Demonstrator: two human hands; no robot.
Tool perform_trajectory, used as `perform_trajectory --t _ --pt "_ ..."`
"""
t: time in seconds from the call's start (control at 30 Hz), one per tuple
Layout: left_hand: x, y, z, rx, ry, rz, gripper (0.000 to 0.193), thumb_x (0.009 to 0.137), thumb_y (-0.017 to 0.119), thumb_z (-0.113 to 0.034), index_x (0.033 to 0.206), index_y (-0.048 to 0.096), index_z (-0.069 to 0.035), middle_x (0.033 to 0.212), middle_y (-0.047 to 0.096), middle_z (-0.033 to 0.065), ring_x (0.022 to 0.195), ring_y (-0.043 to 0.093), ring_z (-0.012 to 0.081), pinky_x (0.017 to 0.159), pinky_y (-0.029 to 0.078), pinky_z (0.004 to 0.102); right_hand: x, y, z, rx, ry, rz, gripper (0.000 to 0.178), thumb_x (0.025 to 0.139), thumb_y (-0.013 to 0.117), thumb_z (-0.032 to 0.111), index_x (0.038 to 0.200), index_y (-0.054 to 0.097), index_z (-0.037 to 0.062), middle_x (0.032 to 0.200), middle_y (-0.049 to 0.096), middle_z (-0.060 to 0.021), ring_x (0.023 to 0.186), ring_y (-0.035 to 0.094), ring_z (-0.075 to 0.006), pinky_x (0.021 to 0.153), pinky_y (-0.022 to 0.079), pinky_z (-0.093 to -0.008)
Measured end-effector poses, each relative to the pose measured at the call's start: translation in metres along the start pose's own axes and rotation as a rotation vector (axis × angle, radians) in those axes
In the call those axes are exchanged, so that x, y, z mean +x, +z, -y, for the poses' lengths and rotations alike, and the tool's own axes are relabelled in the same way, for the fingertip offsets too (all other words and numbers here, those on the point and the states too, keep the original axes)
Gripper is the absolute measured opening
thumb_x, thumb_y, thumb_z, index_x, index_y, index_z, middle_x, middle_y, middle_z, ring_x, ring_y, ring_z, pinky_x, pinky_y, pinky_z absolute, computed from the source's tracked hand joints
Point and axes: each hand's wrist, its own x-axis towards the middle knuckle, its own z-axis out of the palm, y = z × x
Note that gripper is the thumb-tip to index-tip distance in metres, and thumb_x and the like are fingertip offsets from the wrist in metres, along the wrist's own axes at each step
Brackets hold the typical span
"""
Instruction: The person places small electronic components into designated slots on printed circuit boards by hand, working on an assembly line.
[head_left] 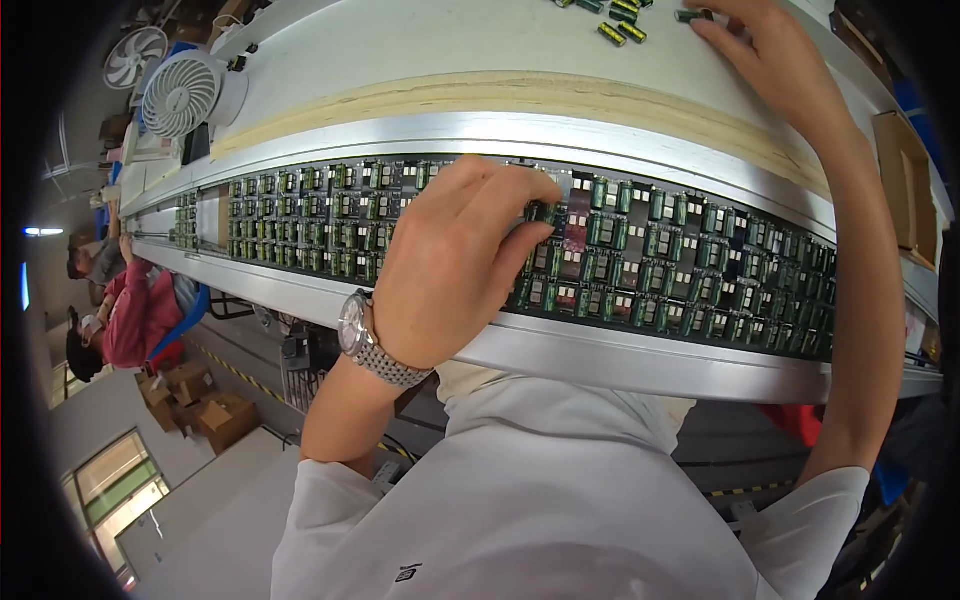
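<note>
A long circuit board panel (645,268) lies in a metal rail, its rows filled with green cylindrical capacitors and pale square parts. Over its middle, my left hand (445,255) pinches a dark green capacitor (541,212) between thumb and fingers, right at the board; whether it sits in place cannot be made out. At the far right, my right hand (780,65) has thumb and fingers closed around another green capacitor (690,16) on the white worktop. Several loose capacitors (612,34), green with yellow markings, lie left of that hand.
A wooden strip (450,95) and the aluminium rail (640,362) run along the board. Two white fans (182,95) stand at far left. A cardboard box (905,190) is at the right. Farther down the line sits a person in a red top (135,310); cartons (215,415) are on the floor.
</note>
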Motion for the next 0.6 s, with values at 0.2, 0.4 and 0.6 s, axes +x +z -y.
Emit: perform_trajectory --t 0.2,0.4,0.6 --pt "-0.005 -0.004 -0.001 0.027 -0.030 0.026 0.033 0.079 0.076 0.007 0.109 0.071 -0.006 0.092 0.069 0.0063 0.081 0.061 0.0233 0.074 0.050 0.0348 -0.001 -0.011 0.030 -0.126 0.150 0.124 0.022 0.098 0.067 0.008 0.113 0.078 -0.0048 0.111 0.073 -0.0151 0.091 0.068 -0.0285 0.090 0.057 -0.0348" --pt "0.002 -0.002 -0.005 0.104 0.014 0.059 0.032 0.080 0.079 0.005 0.110 0.077 -0.005 0.095 0.070 0.0042 0.085 0.063 0.0199 0.075 0.051 0.0302 -0.008 -0.008 -0.001 0.126 0.218 0.117 0.021 0.098 0.068 0.008 0.111 0.078 -0.0044 0.111 0.074 -0.0152 0.089 0.069 -0.0263 0.085 0.057 -0.0328" --pt "0.005 0.000 -0.010 0.170 0.127 0.059 0.021 0.083 0.075 0.000 0.102 0.073 -0.007 0.100 0.074 0.0036 0.085 0.061 0.0215 0.079 0.049 0.0330 -0.030 -0.019 0.005 0.233 0.082 0.133 0.022 0.098 0.070 0.010 0.114 0.078 -0.0032 0.110 0.075 -0.0131 0.085 0.066 -0.0202 0.078 0.055 -0.0290"
